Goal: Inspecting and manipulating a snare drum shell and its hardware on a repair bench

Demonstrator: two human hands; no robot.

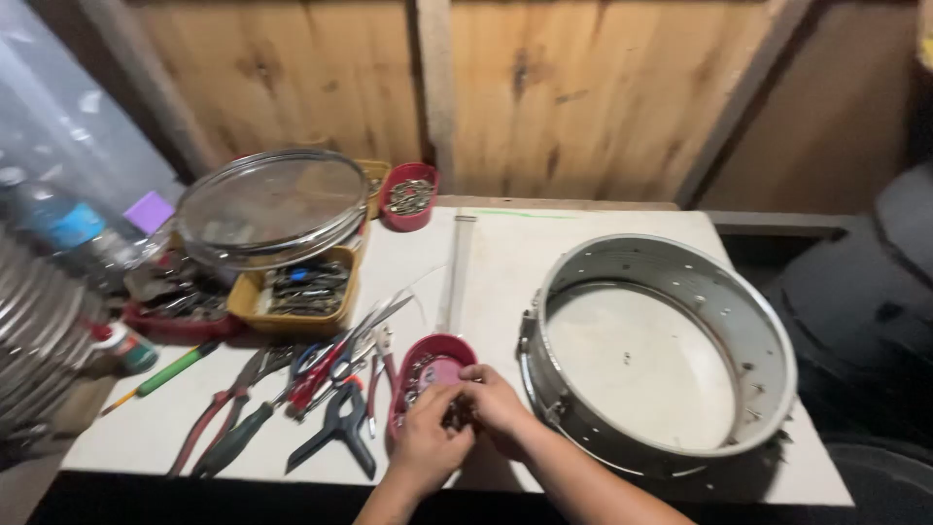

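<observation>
Both of my hands meet over a small red bowl (pixel 434 356) of metal screws near the table's front edge. My left hand (pixel 428 439) has its fingers curled at the bowl's near rim, pinching small metal parts (pixel 455 413). My right hand (pixel 498 401) comes in from the right, its fingertips touching the same cluster of parts. Just to the right stands a bare silver drum shell (pixel 753 331), with no head on it, lying flat on the white table (pixel 505 253).
Pliers, cutters and a black clamp (pixel 335 428) lie left of the bowl. Behind them sit a yellow tray of bits (pixel 296 292), a clear drum head in its hoop (pixel 272 206), a second red bowl of screws (pixel 410 194) and a green marker (pixel 175 369).
</observation>
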